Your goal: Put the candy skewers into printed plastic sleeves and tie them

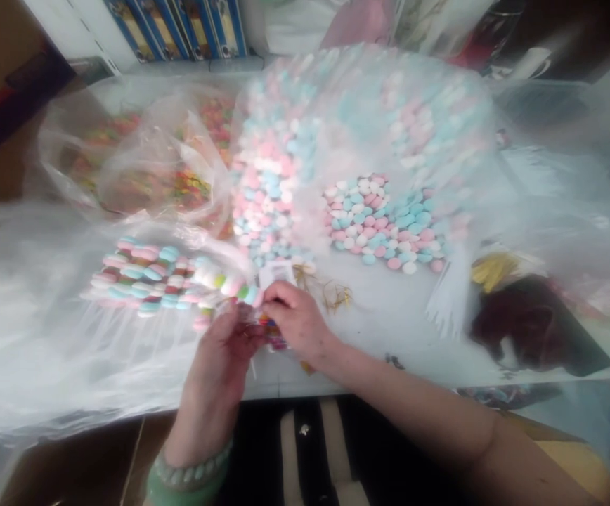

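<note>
A candy skewer point(230, 285) with pink, green, blue and white pieces runs up to my fingers, seemingly in a clear wrapper. My left hand point(224, 348) is closed from below, with thumb and fingers pinching near the skewer's end. Beside it my right hand point(299, 325) is closed too, its thumb and forefinger pinched at the tip. Just what lies between the fingertips is partly hidden. Under my hands shows a small multicoloured packet point(273, 334). To the left lies a pile of finished-looking candy skewers point(147, 275) with white sticks.
Loose pastel candies point(384, 221) lie on the table beside a large clear bag of them point(268, 169). Another clear bag point(178, 183) holds red, green and yellow sweets. Gold twist ties point(336, 295), white sticks point(447, 295) and a dark pad point(531, 327) lie to the right.
</note>
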Tool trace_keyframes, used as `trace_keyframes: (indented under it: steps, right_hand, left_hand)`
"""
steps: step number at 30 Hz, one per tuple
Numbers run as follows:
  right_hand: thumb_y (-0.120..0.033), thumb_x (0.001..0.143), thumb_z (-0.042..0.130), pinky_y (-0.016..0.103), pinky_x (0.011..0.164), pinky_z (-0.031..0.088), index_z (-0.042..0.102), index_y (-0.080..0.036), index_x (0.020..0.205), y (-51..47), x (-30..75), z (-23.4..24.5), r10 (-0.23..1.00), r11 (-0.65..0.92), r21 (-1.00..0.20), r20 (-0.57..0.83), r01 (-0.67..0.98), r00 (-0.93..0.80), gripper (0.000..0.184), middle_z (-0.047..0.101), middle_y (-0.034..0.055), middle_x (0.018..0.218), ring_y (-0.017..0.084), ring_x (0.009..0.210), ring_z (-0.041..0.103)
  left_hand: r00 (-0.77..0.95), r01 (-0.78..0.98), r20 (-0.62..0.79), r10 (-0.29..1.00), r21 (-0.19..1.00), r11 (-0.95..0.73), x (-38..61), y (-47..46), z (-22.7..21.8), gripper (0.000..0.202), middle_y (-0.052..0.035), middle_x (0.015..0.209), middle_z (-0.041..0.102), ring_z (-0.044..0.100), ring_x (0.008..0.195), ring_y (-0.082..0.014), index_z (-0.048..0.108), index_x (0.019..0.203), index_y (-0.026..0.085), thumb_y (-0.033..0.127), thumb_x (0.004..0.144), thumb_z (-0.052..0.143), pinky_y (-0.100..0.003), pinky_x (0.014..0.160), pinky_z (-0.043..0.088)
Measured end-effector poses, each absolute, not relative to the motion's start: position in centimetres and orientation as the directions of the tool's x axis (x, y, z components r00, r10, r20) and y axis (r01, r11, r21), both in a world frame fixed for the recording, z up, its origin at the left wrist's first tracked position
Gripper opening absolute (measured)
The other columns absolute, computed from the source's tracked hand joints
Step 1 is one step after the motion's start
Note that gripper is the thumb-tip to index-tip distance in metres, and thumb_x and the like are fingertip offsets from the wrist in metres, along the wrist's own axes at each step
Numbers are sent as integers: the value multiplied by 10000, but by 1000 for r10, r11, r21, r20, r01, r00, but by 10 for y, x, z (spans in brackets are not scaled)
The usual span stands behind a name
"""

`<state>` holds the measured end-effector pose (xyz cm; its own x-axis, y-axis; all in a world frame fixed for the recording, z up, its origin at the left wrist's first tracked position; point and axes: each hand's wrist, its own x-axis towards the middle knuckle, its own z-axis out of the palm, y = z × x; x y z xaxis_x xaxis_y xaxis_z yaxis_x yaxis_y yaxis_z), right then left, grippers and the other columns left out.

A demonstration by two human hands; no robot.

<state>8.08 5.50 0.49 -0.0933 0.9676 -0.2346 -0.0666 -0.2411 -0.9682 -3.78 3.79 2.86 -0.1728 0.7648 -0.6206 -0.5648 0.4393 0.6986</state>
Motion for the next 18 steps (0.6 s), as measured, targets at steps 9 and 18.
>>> trace_keyframes:
  steps: [9,18]
  right_hand:
    - [-211,792,576,253,657,407,563,-213,692,54,109,18,992,-119,-993,-118,-15,-54,101,540,-40,699,135,696,504]
    - [-154,898,532,249,676,450,646,-206,834,16,145,8,980,194,-961,183,197,-74,140,625,-3,773,135,714,572]
  left_hand:
    - [-59,-699,-693,719,542,465,-60,45,21,203,-52,662,686,669,571,-180,681,821,162,217,956,541,-292,528,574]
    - [-16,-811,-662,749,447,377,-70,48,19,356,-85,820,758,713,646,-213,706,892,184,220,1015,374,-345,546,599]
